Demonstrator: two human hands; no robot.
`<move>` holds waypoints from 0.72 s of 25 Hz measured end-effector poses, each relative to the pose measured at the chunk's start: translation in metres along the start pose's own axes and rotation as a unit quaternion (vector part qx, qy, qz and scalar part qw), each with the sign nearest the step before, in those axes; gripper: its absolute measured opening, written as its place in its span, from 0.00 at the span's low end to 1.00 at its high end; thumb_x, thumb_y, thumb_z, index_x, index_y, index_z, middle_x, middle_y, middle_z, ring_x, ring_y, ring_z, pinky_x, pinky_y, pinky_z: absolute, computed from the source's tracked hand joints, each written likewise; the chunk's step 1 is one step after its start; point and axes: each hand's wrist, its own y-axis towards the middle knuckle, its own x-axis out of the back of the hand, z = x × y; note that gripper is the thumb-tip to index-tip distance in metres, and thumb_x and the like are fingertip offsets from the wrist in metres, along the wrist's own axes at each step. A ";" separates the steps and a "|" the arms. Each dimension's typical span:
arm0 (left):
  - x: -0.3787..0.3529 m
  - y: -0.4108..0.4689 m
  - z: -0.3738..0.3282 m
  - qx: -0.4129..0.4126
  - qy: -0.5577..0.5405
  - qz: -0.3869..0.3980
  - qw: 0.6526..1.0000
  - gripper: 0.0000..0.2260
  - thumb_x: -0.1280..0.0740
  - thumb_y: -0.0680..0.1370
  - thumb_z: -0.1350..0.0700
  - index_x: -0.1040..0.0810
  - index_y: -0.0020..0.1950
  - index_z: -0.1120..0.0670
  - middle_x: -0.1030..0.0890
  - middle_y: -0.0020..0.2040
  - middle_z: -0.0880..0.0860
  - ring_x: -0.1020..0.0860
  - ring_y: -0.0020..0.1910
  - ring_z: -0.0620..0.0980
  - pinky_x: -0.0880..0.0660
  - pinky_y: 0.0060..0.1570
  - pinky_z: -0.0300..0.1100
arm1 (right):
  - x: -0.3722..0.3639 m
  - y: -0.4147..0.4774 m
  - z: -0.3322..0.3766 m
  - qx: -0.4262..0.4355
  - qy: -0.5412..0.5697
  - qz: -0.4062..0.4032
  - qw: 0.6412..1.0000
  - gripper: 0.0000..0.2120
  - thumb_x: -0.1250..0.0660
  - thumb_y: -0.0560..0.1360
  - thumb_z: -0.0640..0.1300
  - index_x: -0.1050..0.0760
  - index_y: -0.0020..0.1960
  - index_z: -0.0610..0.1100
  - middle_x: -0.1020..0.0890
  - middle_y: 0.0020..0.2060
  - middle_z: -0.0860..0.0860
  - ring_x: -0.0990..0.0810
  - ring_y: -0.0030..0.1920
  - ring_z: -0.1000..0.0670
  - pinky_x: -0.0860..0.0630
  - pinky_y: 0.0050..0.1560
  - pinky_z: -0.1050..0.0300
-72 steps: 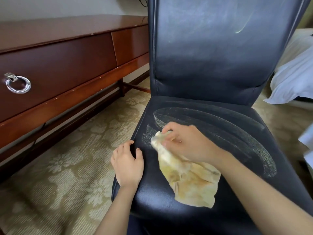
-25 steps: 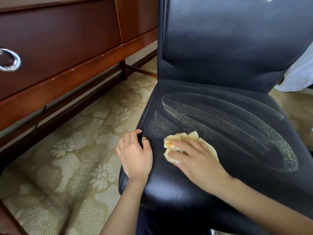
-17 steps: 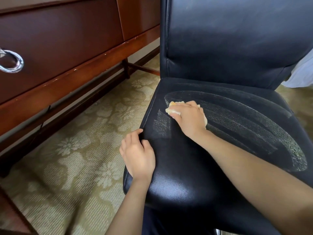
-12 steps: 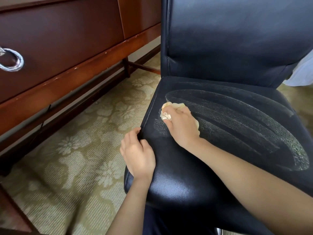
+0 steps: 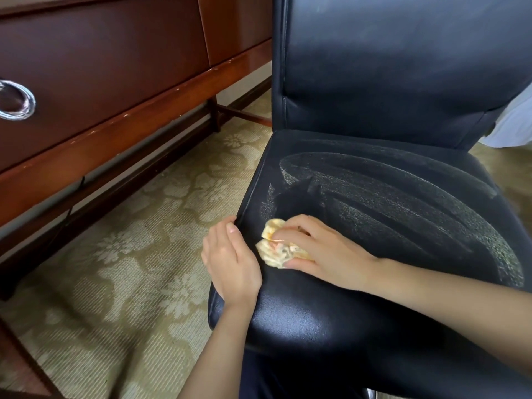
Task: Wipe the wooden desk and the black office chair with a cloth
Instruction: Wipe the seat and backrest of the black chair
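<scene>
The cloth (image 5: pixel 277 249), pale yellow and crumpled into a wad, lies on the seat (image 5: pixel 302 321) of the black office chair (image 5: pixel 388 76), near the seat's left edge and toward its front. The right hand (image 5: pixel 325 251) lies over it, fingers curled round the bunched fabric and pressing it down on the leather; the forearm reaches in across the chair's front right. Just beside the cloth, the left hand (image 5: pixel 230 262) grasps the chair's left rim, thumb lying on top of the seat and fingers bent over the side.

Behind the cloth, toward the chair's backrest, the seat carries curved greyish streaks (image 5: pixel 403 203) in long arcs (they read as dust or a drying film, which of the two I cannot tell). The patch right around the cloth is darker and plain, and the chair's front lip is glossy. The backrest stands upright and looks hazy and dull.

To the left of the chair stands the wooden desk (image 5: pixel 109 59), reddish brown, with drawer fronts facing the chair and a lower rail beneath them. A chrome ring pull (image 5: pixel 15 100) hangs on a drawer well to the chair's left. A patterned carpet (image 5: pixel 129 254), beige-green with pale flowers, lies between the chair and the desk. To the right of the chair's backrest a bit of white bedding (image 5: pixel 515 122) shows.
</scene>
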 end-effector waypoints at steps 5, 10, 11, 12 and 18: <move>-0.002 0.000 0.001 0.010 -0.041 -0.025 0.999 0.27 0.58 0.78 0.44 0.24 0.61 0.55 0.26 0.54 0.44 0.30 0.54 0.42 0.34 0.62 0.47 | 0.003 0.051 -0.032 -0.060 -0.032 -0.024 0.997 0.15 0.35 0.76 0.47 0.28 0.62 0.48 0.30 0.57 0.50 0.34 0.58 0.51 0.26 0.52 0.48; -0.006 0.003 0.007 0.031 -0.076 -0.032 0.996 0.28 0.57 0.78 0.43 0.25 0.61 0.54 0.25 0.55 0.44 0.28 0.57 0.43 0.33 0.62 0.45 | 0.001 0.114 -0.073 -0.256 -0.051 -0.139 0.955 0.15 0.36 0.77 0.43 0.31 0.63 0.44 0.30 0.57 0.45 0.33 0.58 0.44 0.30 0.57 0.52; -0.006 0.004 0.008 0.029 -0.084 -0.031 0.996 0.28 0.57 0.78 0.43 0.25 0.62 0.55 0.25 0.55 0.45 0.27 0.58 0.45 0.33 0.62 0.45 | -0.001 0.124 -0.077 -0.278 -0.058 -0.152 0.947 0.15 0.36 0.77 0.42 0.32 0.63 0.44 0.30 0.57 0.44 0.33 0.58 0.44 0.31 0.58 0.51; -0.007 0.005 0.008 0.025 -0.090 -0.028 0.995 0.27 0.56 0.78 0.43 0.25 0.62 0.56 0.25 0.56 0.46 0.27 0.58 0.46 0.33 0.62 0.44 | -0.003 0.132 -0.080 -0.290 -0.062 -0.159 0.942 0.14 0.36 0.77 0.41 0.32 0.62 0.44 0.30 0.58 0.44 0.33 0.58 0.43 0.31 0.59 0.51; -0.012 0.019 0.012 0.040 -0.085 -0.013 0.996 0.27 0.56 0.78 0.43 0.26 0.62 0.55 0.26 0.56 0.46 0.28 0.58 0.43 0.39 0.56 0.26 | -0.007 0.128 -0.082 -0.204 -0.038 -0.136 0.969 0.14 0.35 0.77 0.44 0.29 0.62 0.45 0.29 0.58 0.45 0.32 0.54 0.44 0.38 0.55 0.59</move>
